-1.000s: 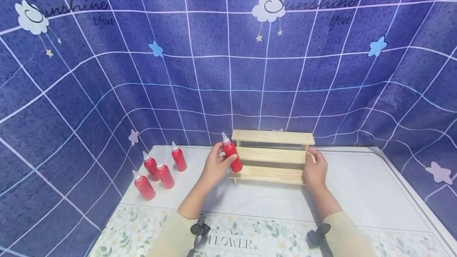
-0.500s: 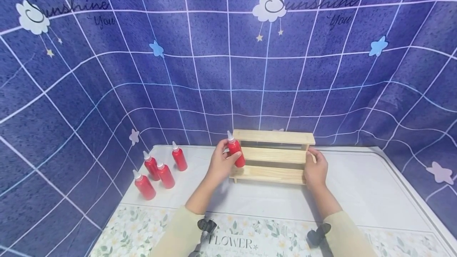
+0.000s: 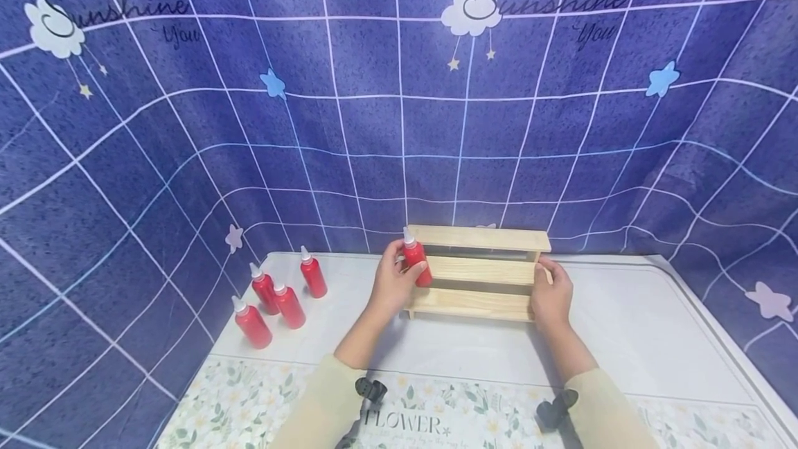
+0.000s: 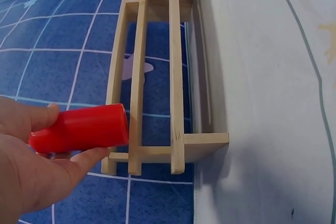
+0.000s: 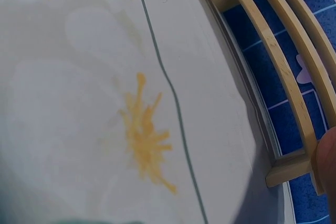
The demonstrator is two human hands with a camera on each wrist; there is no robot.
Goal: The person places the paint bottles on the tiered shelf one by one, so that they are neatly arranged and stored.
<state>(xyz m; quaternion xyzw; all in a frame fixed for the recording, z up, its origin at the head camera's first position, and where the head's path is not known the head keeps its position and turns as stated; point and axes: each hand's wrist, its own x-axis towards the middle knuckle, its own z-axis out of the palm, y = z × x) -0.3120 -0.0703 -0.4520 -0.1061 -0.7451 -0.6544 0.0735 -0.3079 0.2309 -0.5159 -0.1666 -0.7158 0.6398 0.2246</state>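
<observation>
A three-step wooden rack (image 3: 476, 271) stands at the back of the white table (image 3: 623, 338). My left hand (image 3: 395, 280) grips a red squeeze bottle (image 3: 414, 264) with a white nozzle, held at the rack's left end near the middle step. In the left wrist view the red bottle (image 4: 84, 128) lies between thumb and fingers, its base close to the wooden rack (image 4: 152, 85). My right hand (image 3: 551, 292) holds the rack's right end, fingers curled on the middle step. The right wrist view shows the rack's slats (image 5: 278, 61) and the table, with only a sliver of hand.
Several more red bottles (image 3: 277, 300) stand upright at the table's left, near the blue grid backdrop (image 3: 399, 102). A floral mat (image 3: 430, 414) covers the table's front edge. The backdrop wraps the left, back and right sides.
My left hand has carried the red bottle up and to the right, from in front of the lowest step to the rack's left end at the middle step. The right hand has stayed put.
</observation>
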